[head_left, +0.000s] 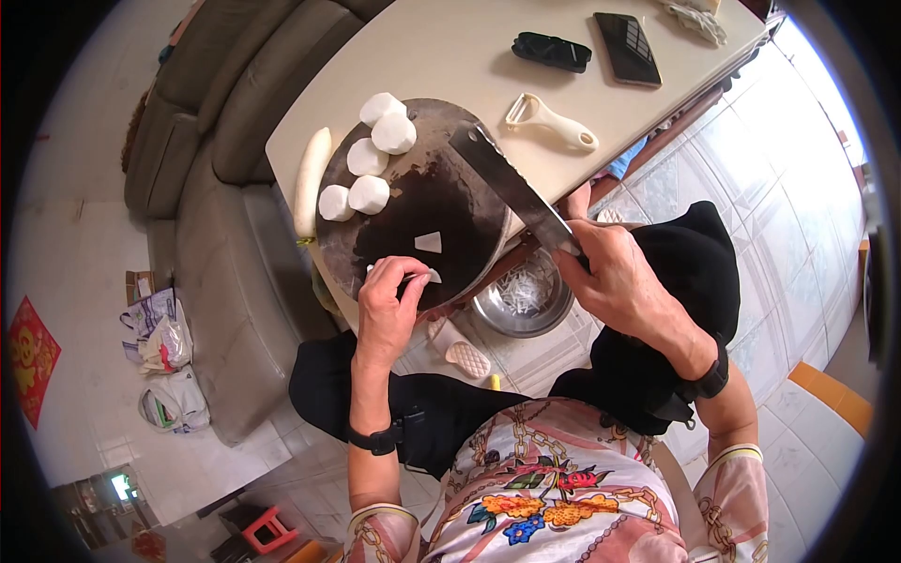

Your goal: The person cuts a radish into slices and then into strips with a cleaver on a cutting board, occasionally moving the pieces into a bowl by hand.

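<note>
My right hand [615, 277] is closed round the handle of a kitchen knife [511, 188], whose broad blade slants up and left over the right edge of a round, dark, wet-looking cutting board [469, 188]. At the board's near edge my left hand [389, 296] pinches a thin white radish slice [434, 276], partly hidden by the fingers. Just beyond these fingers another flat radish piece [428, 243] lies on the board. Several thick peeled radish chunks [368, 157] are grouped along its left and far side. A long peeled radish [313, 183] rests on the table beside the board.
Below the table edge, between my knees, a metal bowl [524, 298] holds white radish shreds. On the cream table [450, 56] lie a peeler [554, 124], a black case [552, 52] and a phone [627, 49]. A grey sofa [225, 253] stands to the left.
</note>
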`<state>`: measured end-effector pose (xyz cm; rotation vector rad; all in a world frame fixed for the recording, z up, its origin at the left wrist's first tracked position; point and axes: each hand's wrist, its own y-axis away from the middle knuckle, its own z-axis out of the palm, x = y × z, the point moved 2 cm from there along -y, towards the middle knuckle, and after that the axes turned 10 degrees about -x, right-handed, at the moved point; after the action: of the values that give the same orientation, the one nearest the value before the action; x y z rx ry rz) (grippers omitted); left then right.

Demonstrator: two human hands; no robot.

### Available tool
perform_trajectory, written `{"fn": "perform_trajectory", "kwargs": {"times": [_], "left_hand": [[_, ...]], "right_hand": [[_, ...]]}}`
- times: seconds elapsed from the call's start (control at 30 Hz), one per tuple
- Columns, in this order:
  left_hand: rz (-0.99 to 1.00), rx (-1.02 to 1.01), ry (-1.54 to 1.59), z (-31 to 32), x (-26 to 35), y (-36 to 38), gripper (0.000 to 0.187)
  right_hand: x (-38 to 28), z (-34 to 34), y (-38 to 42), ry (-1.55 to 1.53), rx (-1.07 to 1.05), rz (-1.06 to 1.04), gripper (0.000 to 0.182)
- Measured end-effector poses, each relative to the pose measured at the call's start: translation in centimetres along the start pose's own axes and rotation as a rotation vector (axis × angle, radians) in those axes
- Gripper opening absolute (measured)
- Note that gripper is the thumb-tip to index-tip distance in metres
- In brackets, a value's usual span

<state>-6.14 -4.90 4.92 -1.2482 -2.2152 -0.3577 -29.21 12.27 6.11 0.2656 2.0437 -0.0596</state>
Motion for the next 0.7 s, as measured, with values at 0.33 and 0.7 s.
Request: {"fn": "perform_trajectory", "kwargs": {"times": [0.33,0.7], "left_hand": [[-0.023,0.058,0.021,-1.3,0.7,0.2,0.016],[0.092,-0.256,-0.072,-1.9,0.7,-0.2,0.023]], "right_hand": [[0.2,0.0,0.1,0.01,-0.002,0.001,0.016],[0.4,0.2,0.0,0.023,-0.012,0.007,0.015]]}}
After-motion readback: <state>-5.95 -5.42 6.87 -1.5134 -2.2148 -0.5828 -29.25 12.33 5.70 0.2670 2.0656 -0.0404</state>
